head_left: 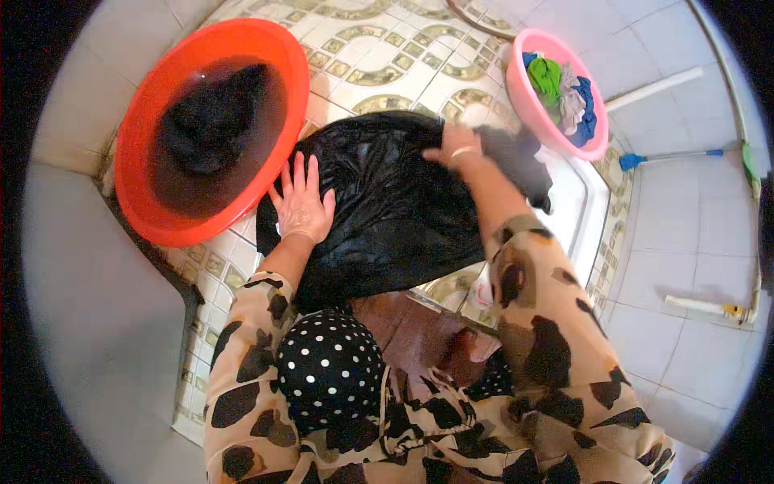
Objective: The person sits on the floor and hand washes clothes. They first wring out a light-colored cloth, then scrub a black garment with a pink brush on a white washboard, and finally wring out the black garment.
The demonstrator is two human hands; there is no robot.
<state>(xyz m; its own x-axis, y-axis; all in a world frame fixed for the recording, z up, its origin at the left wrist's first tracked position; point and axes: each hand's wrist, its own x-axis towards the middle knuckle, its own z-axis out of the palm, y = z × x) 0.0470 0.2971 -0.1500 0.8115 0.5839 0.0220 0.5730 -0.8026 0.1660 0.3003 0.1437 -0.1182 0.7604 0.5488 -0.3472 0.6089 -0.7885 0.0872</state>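
A wet black garment (387, 199) lies spread out on the patterned tile floor in front of me. My left hand (302, 209) rests flat on its left part, palm down with the fingers apart, beside the rim of a red basin (284, 181). At the garment's upper right edge is my right hand (459, 145), its fingers curled and partly blurred. Whether it grips the cloth or something else cannot be made out. Blurred dark cloth (514, 157) trails to the right of that hand, over the edge of a white squat toilet pan (568, 187).
Dark water (260, 157) and black cloth (208, 124) fill the red basin. A pink basin (517, 78) at the upper right holds green, grey and blue clothes. A blue-headed brush (632, 161) is by the right wall. A grey panel (109, 290) stands at the left.
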